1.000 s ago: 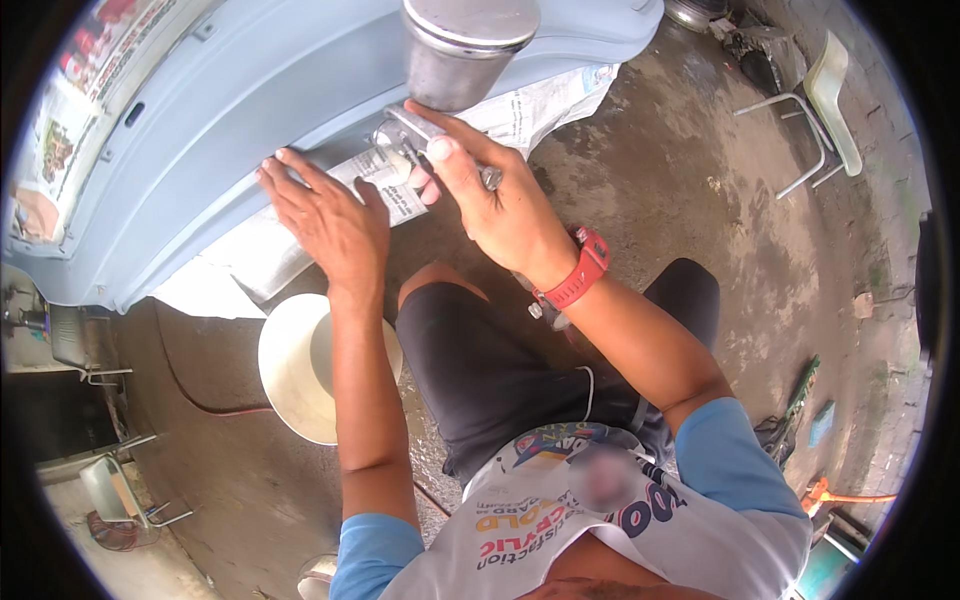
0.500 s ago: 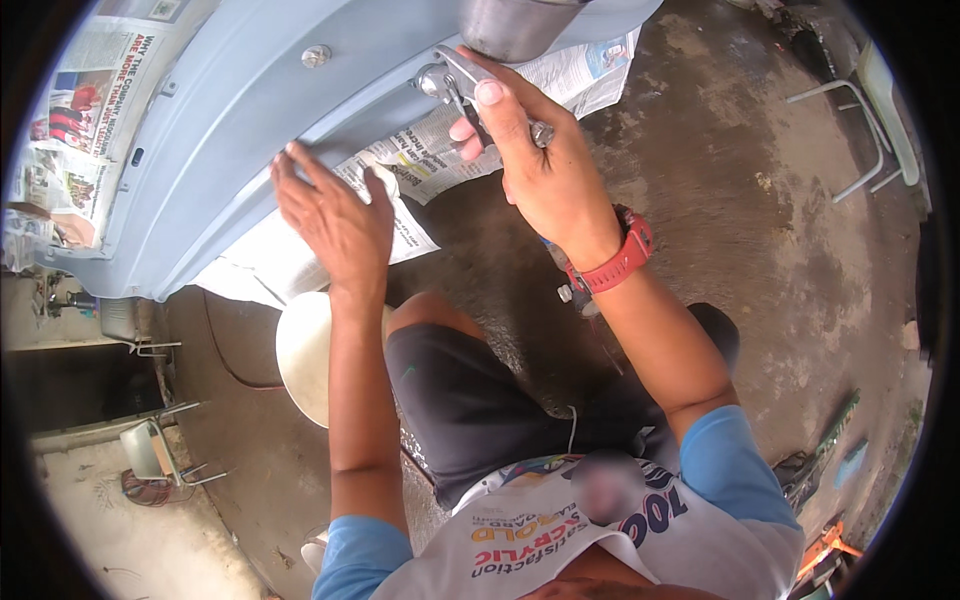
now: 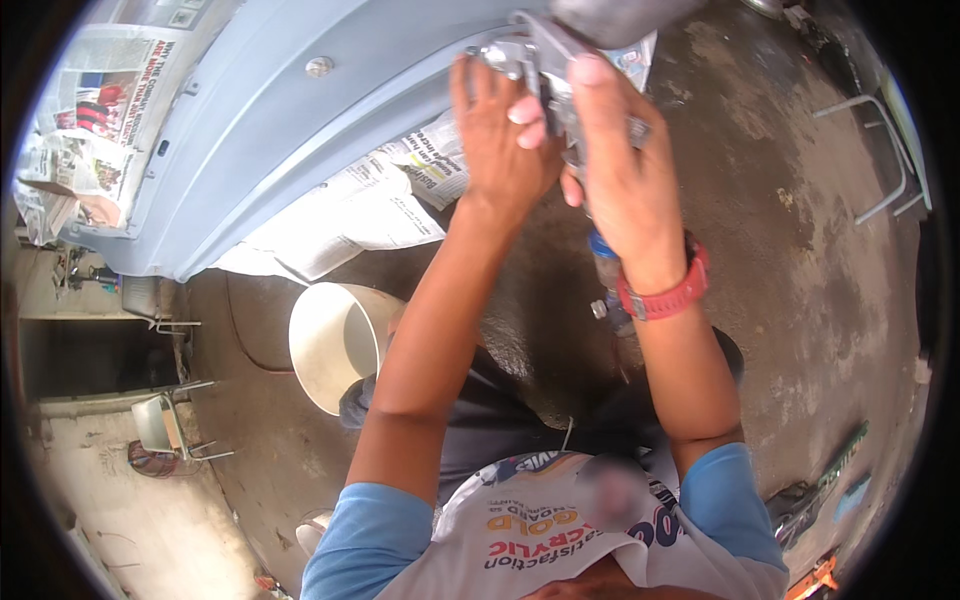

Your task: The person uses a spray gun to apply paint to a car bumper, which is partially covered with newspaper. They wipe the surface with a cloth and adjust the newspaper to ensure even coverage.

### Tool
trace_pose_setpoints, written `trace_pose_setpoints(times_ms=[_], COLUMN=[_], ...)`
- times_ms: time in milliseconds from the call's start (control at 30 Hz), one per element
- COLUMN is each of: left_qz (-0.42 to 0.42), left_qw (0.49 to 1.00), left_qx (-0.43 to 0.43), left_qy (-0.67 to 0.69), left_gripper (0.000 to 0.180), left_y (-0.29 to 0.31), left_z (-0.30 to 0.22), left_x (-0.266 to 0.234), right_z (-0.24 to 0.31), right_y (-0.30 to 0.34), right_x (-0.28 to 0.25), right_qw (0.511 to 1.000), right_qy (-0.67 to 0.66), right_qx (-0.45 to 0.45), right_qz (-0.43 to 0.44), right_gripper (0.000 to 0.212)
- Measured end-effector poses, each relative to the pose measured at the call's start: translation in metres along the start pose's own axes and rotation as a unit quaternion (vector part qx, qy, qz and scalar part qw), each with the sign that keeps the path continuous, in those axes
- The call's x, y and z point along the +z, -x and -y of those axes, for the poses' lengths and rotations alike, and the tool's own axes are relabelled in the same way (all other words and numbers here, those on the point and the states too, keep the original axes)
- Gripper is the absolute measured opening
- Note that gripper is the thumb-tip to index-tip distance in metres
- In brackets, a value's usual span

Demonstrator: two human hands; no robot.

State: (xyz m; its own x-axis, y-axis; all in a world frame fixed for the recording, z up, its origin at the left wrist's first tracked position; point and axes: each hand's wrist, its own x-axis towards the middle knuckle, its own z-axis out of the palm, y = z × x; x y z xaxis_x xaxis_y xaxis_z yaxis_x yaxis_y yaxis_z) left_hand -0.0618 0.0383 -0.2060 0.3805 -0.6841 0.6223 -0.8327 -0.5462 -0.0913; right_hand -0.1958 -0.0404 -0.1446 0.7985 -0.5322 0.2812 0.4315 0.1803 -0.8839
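Note:
My right hand (image 3: 640, 185) grips a metal spray gun (image 3: 505, 55) with a cup (image 3: 625, 18) on top. The gun's silver nozzle points left, close to the grey-blue painted panel (image 3: 250, 150). Directly below the nozzle my left hand (image 3: 505, 150) reaches up with its fingers stretched out, the tips at the panel's lower edge. Whether those fingertips touch the panel I cannot tell. Part of the gun's body is hidden behind my right hand. Beneath its grip hangs a fitting with a blue section (image 3: 603, 250).
Newspaper sheets (image 3: 365, 205) stick out under the panel's edge, and more newspaper (image 3: 110, 110) shows through an opening on the left. A white bucket (image 3: 325, 350) stands by my left knee. Chairs (image 3: 880, 150) stand at the right, with another chair (image 3: 160, 425) at the lower left.
My left hand has moved right along the panel's edge to beneath the spray gun's nozzle. My right hand and the gun appear farther right, as the view has shifted a little.

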Motion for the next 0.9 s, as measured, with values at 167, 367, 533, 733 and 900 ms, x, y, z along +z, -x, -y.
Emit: trace_pose_setpoints(times_ms=[167, 367, 533, 733, 900], left_qz=[-0.063, -0.047, -0.083, -0.076, -0.063], left_qw=[0.996, 0.996, 0.981, 0.993, 0.993], left_qx=[0.057, -0.044, -0.103, 0.019, 0.033], left_qy=[-0.028, -0.065, -0.145, -0.093, -0.092], left_gripper=[0.053, 0.067, 0.057, 0.060, 0.062], left_y=[0.000, 0.066, 0.117, 0.054, 0.006], left_z=[0.035, 0.124, 0.178, 0.126, 0.067], left_x=[-0.008, -0.071, -0.103, -0.060, -0.031], right_z=[-0.003, -0.005, -0.010, -0.004, 0.001], right_y=[0.009, 0.019, 0.024, 0.015, 0.010], right_x=[-0.009, -0.004, -0.008, -0.029, -0.043], right_qw=[0.998, 0.998, 0.996, 0.998, 1.000], right_qy=[0.064, 0.004, 0.010, 0.020, 0.005], right_qx=[0.006, 0.029, 0.031, 0.048, 0.030], right_qz=[-0.001, 0.053, 0.086, 0.022, -0.009], right_gripper=[0.062, 0.051, 0.048, 0.054, 0.058])
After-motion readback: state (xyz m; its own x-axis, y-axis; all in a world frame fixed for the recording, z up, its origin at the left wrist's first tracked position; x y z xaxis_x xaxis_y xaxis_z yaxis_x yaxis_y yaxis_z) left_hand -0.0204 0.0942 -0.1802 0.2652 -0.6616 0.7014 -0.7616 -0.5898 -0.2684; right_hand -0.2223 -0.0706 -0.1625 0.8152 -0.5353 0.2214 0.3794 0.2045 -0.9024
